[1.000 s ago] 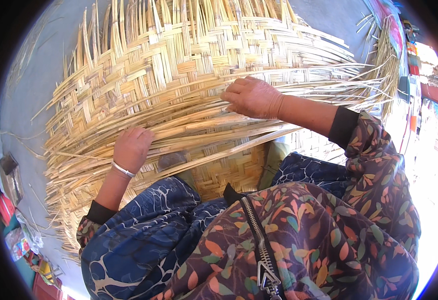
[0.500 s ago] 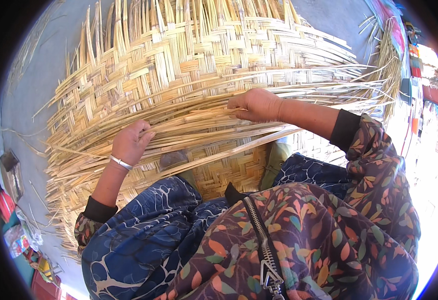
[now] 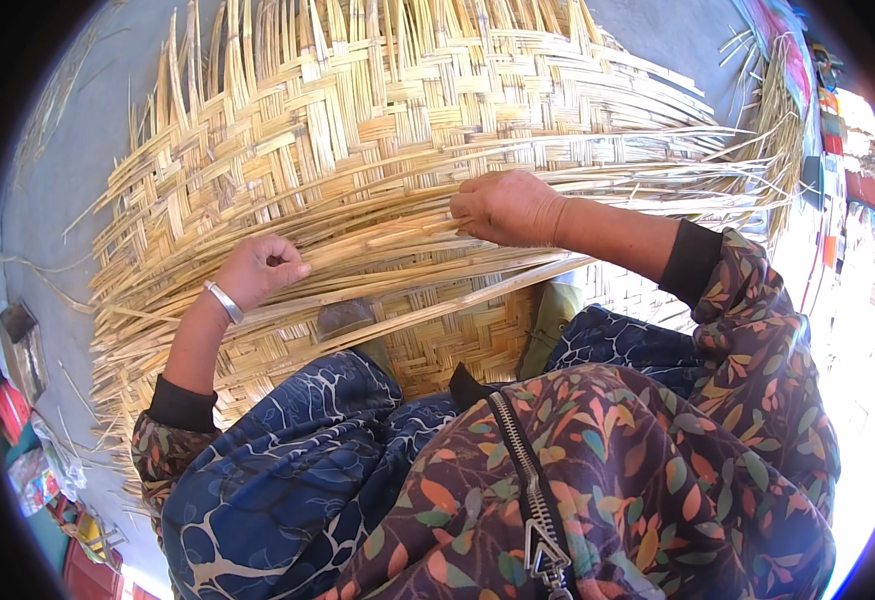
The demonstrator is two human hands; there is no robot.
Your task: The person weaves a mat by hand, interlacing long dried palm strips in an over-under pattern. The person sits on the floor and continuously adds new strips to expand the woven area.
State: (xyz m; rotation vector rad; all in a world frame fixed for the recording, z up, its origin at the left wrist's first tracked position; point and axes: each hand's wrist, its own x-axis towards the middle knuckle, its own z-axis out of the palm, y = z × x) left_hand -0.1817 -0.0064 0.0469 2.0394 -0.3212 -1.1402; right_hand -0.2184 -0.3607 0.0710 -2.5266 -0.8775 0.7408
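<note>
A large woven mat (image 3: 303, 140) of flat yellow split-reed strips spreads in front of me, with a zigzag weave. Across its near part lies a loose band of long reed strips (image 3: 378, 245), running left to right. My left hand (image 3: 258, 270), with a silver bangle at the wrist, is closed at the band's left part; thumb and forefinger curl into a ring around a thin reed strip, whose end I cannot make out. Near the middle, my right hand (image 3: 508, 207) pinches reed strips of the same band, knuckles up, fingertips partly hidden.
My shoes (image 3: 553, 325) rest on the mat, between the band and my knees. Upright strip ends (image 3: 198, 75) stick out at the far edge. A heap of loose reeds (image 3: 783, 130) lies at the far right. Grey floor (image 3: 58, 220) borders the mat; assorted goods stand at the lower left.
My left hand has shifted a little left, its wrist turning and the thumb and forefinger rounding. My right hand has moved slightly left and stays closed on the strips. The mat lies unchanged.
</note>
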